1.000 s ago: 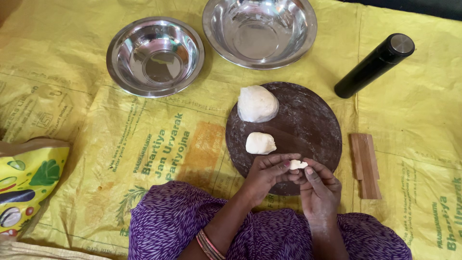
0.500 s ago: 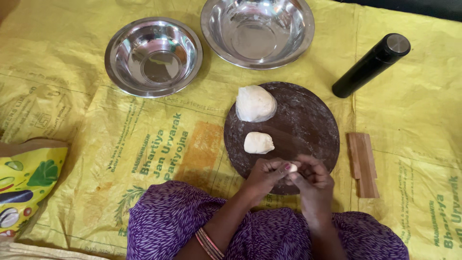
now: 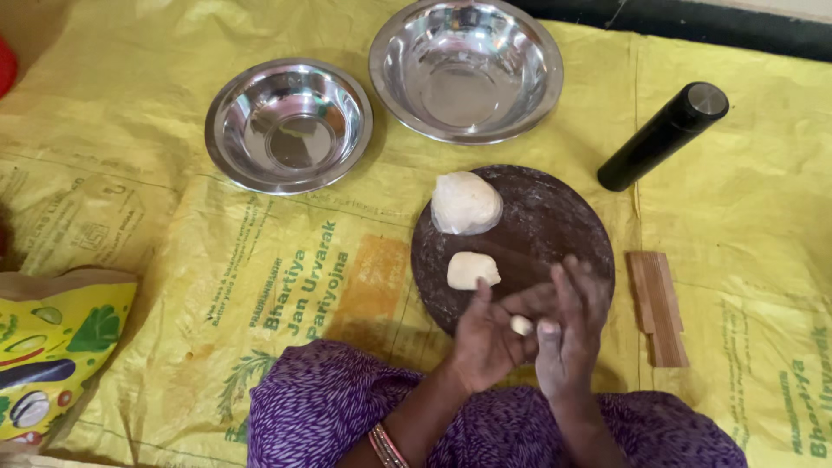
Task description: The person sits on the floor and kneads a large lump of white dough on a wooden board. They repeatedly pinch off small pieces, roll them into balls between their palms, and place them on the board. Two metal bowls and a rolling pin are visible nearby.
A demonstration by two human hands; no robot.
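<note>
Dough, a small soft white pellet [image 3: 521, 325], looks light and sticky, pressed between both hands, left [image 3: 485, 336] and right [image 3: 568, 325]; cupped palms suit it.

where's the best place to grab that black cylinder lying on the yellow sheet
Grip the black cylinder around its middle, coming down from above with fingers across its width. It lies on its side, slanted, with bare yellow sheet along both long flanks, so the round body would probably roll less if pinched crosswise.
</note>
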